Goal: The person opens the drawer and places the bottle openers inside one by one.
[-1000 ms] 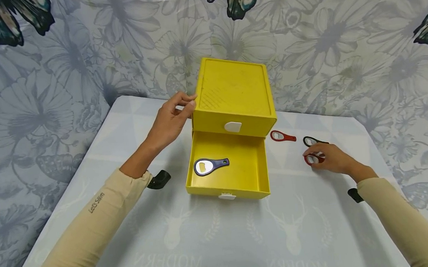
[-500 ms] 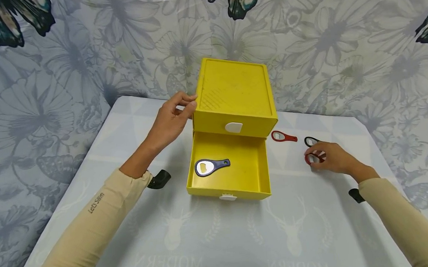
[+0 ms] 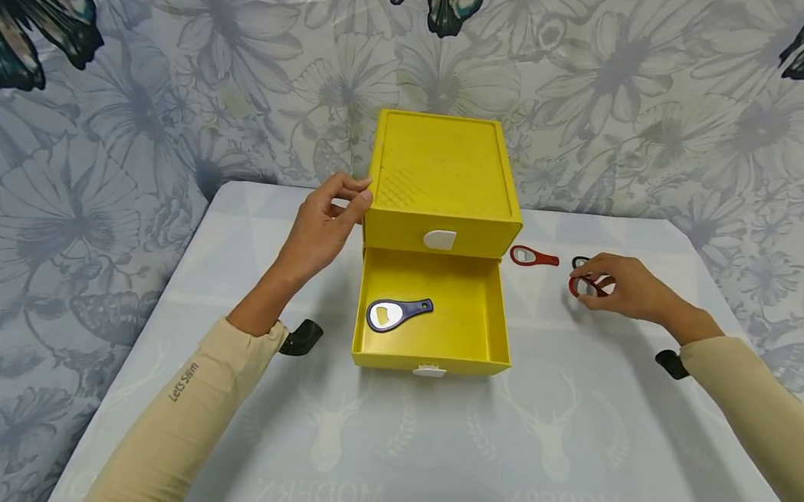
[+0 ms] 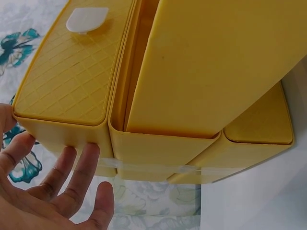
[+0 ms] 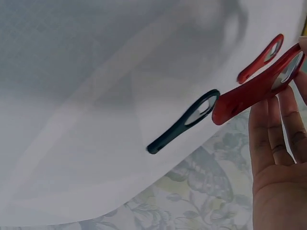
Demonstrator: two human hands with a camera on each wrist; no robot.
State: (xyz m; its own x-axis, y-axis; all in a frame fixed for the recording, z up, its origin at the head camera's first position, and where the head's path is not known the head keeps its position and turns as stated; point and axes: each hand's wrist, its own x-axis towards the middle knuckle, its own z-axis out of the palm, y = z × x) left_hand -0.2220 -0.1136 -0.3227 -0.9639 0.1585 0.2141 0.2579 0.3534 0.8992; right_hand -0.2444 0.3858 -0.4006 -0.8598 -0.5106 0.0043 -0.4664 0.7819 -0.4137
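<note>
A yellow drawer unit (image 3: 441, 160) stands on the table with its lower drawer (image 3: 464, 309) pulled out; a dark blue bottle opener (image 3: 415, 308) lies in that drawer. My left hand (image 3: 321, 229) rests on the unit's left side, and in the left wrist view the fingers of the hand (image 4: 57, 191) lie along its yellow wall. With my right hand (image 3: 629, 291) I pinch a red bottle opener (image 3: 574, 286) by its ring end, and the right wrist view shows this opener (image 5: 240, 98) above the table, its handle pointing away from the hand (image 5: 280, 158).
Another red opener (image 3: 544, 260) lies right of the drawer unit. A dark green or black opener (image 3: 579, 261) lies beside it, partly behind my right hand; its handle shows in the right wrist view (image 5: 170, 135). A patterned wall stands behind the table (image 3: 400, 443).
My right hand has risen slightly with the red opener, which is tilted up from where it was. My left hand and the drawer unit have stayed nearly still.
</note>
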